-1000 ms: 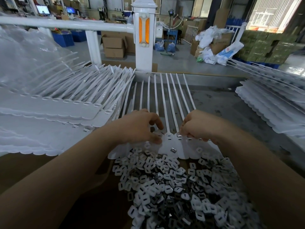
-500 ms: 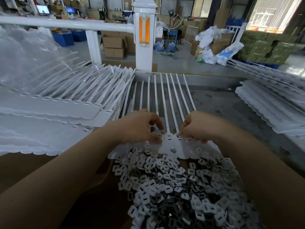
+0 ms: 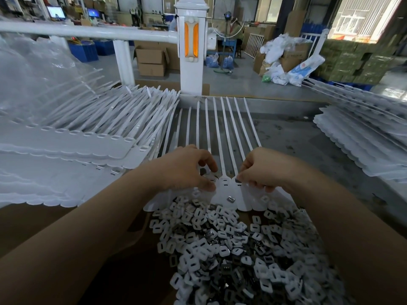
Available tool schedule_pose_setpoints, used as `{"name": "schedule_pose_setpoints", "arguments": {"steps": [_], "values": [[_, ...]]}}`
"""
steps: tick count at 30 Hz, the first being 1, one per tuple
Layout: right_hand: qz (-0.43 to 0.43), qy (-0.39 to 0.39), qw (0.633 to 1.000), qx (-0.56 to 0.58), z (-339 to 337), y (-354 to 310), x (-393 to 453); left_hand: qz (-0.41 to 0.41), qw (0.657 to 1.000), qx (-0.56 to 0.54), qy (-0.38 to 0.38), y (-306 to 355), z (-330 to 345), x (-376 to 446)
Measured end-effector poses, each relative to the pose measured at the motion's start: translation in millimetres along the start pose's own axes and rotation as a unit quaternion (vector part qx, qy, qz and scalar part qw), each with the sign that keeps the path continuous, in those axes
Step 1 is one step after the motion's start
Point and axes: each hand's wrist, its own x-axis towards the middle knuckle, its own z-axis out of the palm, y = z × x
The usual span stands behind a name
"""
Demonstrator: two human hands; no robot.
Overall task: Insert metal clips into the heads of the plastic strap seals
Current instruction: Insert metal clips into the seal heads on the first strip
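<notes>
Nearest the camera, a heap of small white plastic pieces and metal clips (image 3: 233,249) spreads over a brown cardboard surface (image 3: 66,221), the grey metal ones mixed in among the white. Both bare forearms reach forward over this heap. Just beyond it lies a joined row of white strap seals (image 3: 224,194), flat paddle ends toward the person, heads at the hands and long thin tails running away across the grey metal table (image 3: 297,139). One metal clip (image 3: 230,198) lies loose on a paddle of the middle seal. The left hand (image 3: 187,168) rests on the left part of the row with its fingers curled, thumb and forefinger drawn together at a seal head; something small and dark shows between them, though whether it is a clip I cannot tell. The right hand (image 3: 262,168) sits just to the right, its fingers curled down and its fingertips pressing at the head of the neighbouring seal, with a bit of metal visible at their tips. To the left, stacked sheets of more seals (image 3: 77,142) lie in layers, partly under clear plastic wrap (image 3: 33,80). Another stack (image 3: 363,137) lies at the right edge. Farther back stand a white railing (image 3: 88,33), a white post with an orange reflector (image 3: 191,44), cardboard boxes (image 3: 152,60) and white sacks (image 3: 286,62) on the workshop floor.
</notes>
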Motion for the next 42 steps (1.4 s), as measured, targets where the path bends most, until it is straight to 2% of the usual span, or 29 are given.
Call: {"name": "schedule_pose_setpoints", "arguments": {"steps": [2, 4, 6, 7, 9, 11, 13, 19, 27, 30, 32, 37, 42], "values": [[-0.003, 0.005, 1.000, -0.007, 0.7, 0.1, 0.0, -0.008, 1.000, 0.020, 0.006, 3.8, -1.5, -2.0], [-0.002, 0.016, 1.000, -0.008, 0.8, 0.8, 0.2, 0.000, 0.996, 0.084, 0.036, 10.7, -1.6, -3.8], [0.000, 0.018, 1.000, 0.001, -0.1, 1.4, 0.2, 0.055, 0.988, 0.114, 0.086, 22.2, 0.8, -6.2], [0.002, 0.017, 1.000, 0.005, -0.7, 1.4, 0.3, 0.094, 0.987, 0.092, 0.092, 29.2, 2.9, -7.6], [0.002, 0.014, 1.000, 0.004, -2.0, 0.8, 0.0, 0.161, 0.985, 0.023, 0.052, 43.8, 8.6, -12.7], [0.000, 0.008, 1.000, -0.003, -3.2, -0.1, 0.6, 0.213, 0.977, 0.002, 0.007, 53.9, 16.3, -17.0], [-0.001, 0.006, 1.000, -0.009, -3.9, -1.0, 1.1, 0.248, 0.969, 0.017, -0.007, 57.7, 23.7, -17.6], [-0.005, 0.003, 1.000, 0.001, -3.0, -2.1, -1.7, 0.277, 0.956, 0.101, -0.010, 55.5, 32.2, -18.0], [-0.003, 0.011, 1.000, -0.009, -1.8, -2.9, -1.9, 0.245, 0.963, 0.108, -0.021, 51.7, 38.9, -12.8], [-0.013, 0.023, 1.000, -0.001, -3.1, -1.8, 0.4, 0.188, 0.981, 0.036, -0.021, 50.1, 33.3, -11.1], [-0.026, 0.035, 0.999, 0.017, -4.3, -0.7, 1.6, 0.134, 0.991, -0.026, 0.009, 46.4, 24.5, -9.5], [-0.069, 0.028, 0.990, 0.119, -8.4, -3.5, -2.2, 0.027, 0.989, -0.125, 0.074, 30.1, 3.9, -5.7], [-0.094, 0.007, 0.981, 0.170, -8.6, -6.9, -7.4, -0.006, 0.986, -0.149, 0.076, 23.8, 0.2, -4.0]]}}
